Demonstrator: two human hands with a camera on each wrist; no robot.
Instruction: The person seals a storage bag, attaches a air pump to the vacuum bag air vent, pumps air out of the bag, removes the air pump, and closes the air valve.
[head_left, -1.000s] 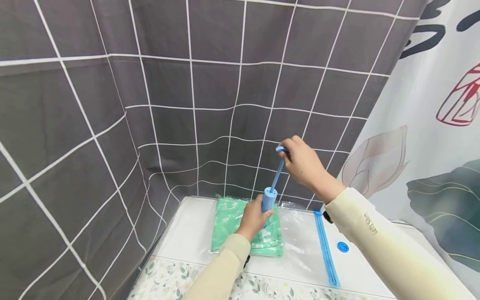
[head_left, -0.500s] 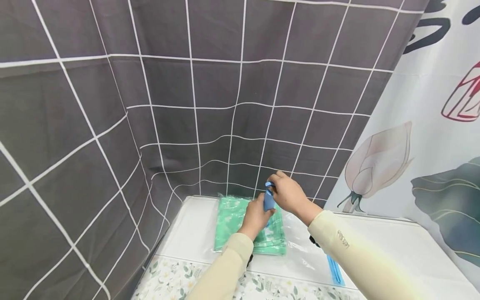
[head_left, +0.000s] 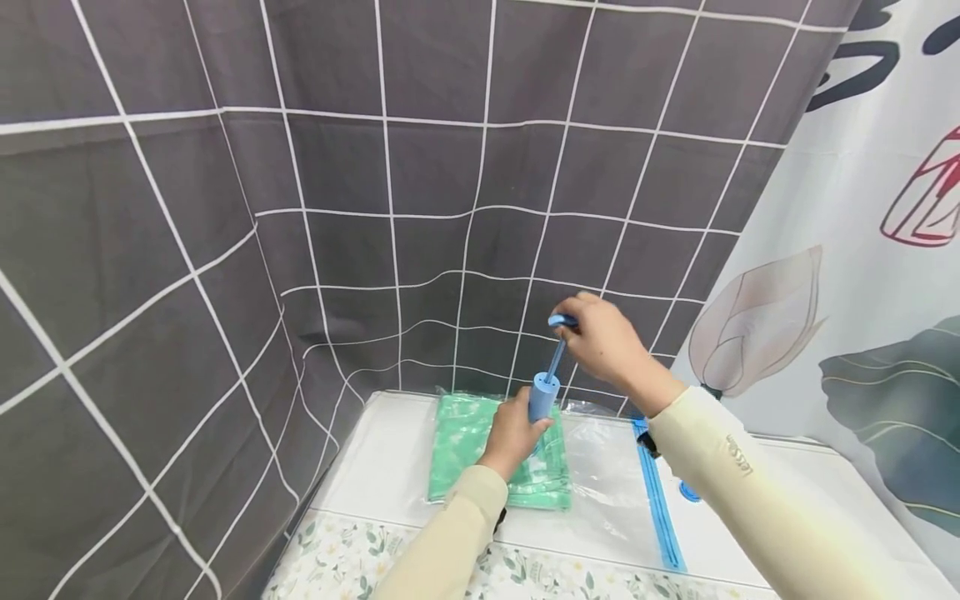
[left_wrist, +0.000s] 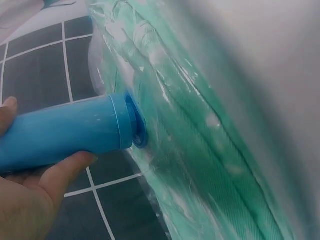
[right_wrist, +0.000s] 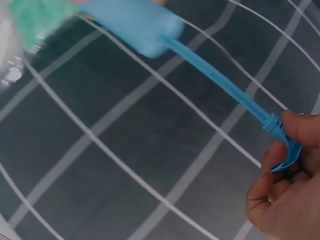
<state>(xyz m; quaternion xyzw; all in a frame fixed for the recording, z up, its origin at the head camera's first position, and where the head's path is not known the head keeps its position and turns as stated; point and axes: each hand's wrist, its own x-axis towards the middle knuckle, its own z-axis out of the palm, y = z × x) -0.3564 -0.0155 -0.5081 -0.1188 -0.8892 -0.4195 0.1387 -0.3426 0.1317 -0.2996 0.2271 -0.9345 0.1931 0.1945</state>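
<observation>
A blue hand pump point(head_left: 543, 398) stands over a clear plastic bag point(head_left: 600, 475) that holds folded green cloth point(head_left: 465, 450). My left hand point(head_left: 512, 433) grips the pump's barrel, its fingers wrapped around the cylinder. In the left wrist view the barrel's lower end point(left_wrist: 120, 122) meets a round blue valve point(left_wrist: 137, 122) on the bag. My right hand point(head_left: 603, 337) holds the pump's handle point(right_wrist: 287, 155) with curled fingers. Between handle and barrel a long stretch of the thin rod point(right_wrist: 215, 77) shows, pulled out.
A blue zip strip point(head_left: 658, 508) runs along the bag's right end. A round blue cap point(head_left: 689, 492) lies on the white surface point(head_left: 750, 492), partly behind the right sleeve. Dark grid-patterned cloth point(head_left: 420, 250) hangs close behind the work. Floral cloth point(head_left: 345, 550) covers the front edge.
My right hand pushed the handle down to the barrel, then drew it back up and right, so the rod shows again. The left hand keeps its grip on the barrel.
</observation>
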